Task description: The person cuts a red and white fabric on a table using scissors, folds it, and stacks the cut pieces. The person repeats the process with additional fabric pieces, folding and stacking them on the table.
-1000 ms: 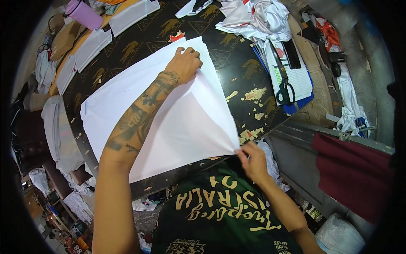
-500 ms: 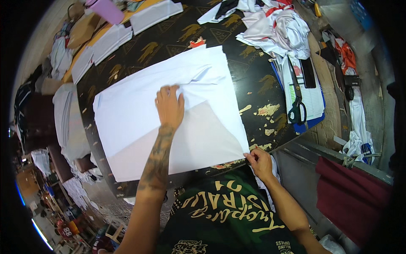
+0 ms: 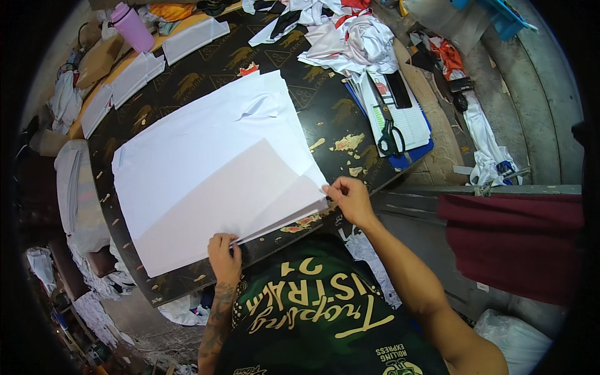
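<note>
A stack of white fabric pieces (image 3: 194, 144) lies on a dark printed tabletop (image 3: 331, 115). A paler, greyish area covers the part of the stack nearest me. At the near edge, my left hand (image 3: 225, 253) has its fingers curled round the cloth's border. My right hand (image 3: 350, 199) pinches the right corner of the fabric between thumb and fingertips. Between the two hands the top layer stands slightly off those below, leaving a narrow gap along the edge. Small wrinkles mark the far right part of the stack.
Black-handled scissors (image 3: 390, 136) and a phone (image 3: 398, 90) rest on papers (image 3: 409, 128) at the right. Behind them lies a heap of white and red garments (image 3: 356, 44). Folded white pieces (image 3: 139, 76) and a pink bottle (image 3: 132, 28) are at far left. A maroon cloth (image 3: 509, 240) hangs at right.
My left hand has come from the middle of the fabric back to its near edge. The right hand still holds the corner, and the near edge has lifted a little.
</note>
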`<state>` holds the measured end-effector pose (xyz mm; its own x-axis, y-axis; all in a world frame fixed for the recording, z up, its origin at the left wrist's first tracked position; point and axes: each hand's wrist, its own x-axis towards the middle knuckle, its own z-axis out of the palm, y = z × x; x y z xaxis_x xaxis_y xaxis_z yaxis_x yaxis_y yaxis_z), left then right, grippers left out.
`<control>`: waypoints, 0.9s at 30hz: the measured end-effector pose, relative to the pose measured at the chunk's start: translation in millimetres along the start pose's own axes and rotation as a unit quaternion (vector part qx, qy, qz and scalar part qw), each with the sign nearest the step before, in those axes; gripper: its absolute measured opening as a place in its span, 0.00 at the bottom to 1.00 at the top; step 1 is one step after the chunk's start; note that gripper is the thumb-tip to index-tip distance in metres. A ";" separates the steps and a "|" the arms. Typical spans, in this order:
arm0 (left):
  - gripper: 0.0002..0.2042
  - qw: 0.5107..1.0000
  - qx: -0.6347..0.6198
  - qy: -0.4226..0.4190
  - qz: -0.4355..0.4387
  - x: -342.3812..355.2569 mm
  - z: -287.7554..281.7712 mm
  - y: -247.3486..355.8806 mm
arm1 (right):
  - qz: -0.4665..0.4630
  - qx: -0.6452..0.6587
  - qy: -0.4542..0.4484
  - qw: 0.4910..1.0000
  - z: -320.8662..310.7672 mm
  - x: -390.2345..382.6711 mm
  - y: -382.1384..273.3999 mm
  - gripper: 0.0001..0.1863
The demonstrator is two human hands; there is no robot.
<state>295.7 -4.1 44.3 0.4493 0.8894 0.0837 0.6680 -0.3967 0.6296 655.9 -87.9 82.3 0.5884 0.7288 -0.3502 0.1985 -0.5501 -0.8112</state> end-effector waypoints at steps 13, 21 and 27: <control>0.16 0.989 -0.015 -0.088 0.118 20.1 31.0 51.7 | 0.007 -0.072 0.035 0.997 4.4 -23.7 57.4 0.17; 0.08 0.986 -0.070 -0.140 0.058 57.8 68.9 78.6 | 0.059 -0.159 0.003 0.986 -2.7 -47.4 45.7 0.21; 0.11 0.980 0.018 -0.106 0.170 76.6 51.7 82.9 | 0.074 -0.198 0.010 0.977 1.1 -33.9 44.3 0.23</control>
<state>416.1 19.3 63.0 0.7592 0.6399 0.1192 0.4781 -0.6725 0.5650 643.9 -136.5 57.7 0.6485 0.6231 -0.4372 0.3952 -0.7665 -0.5063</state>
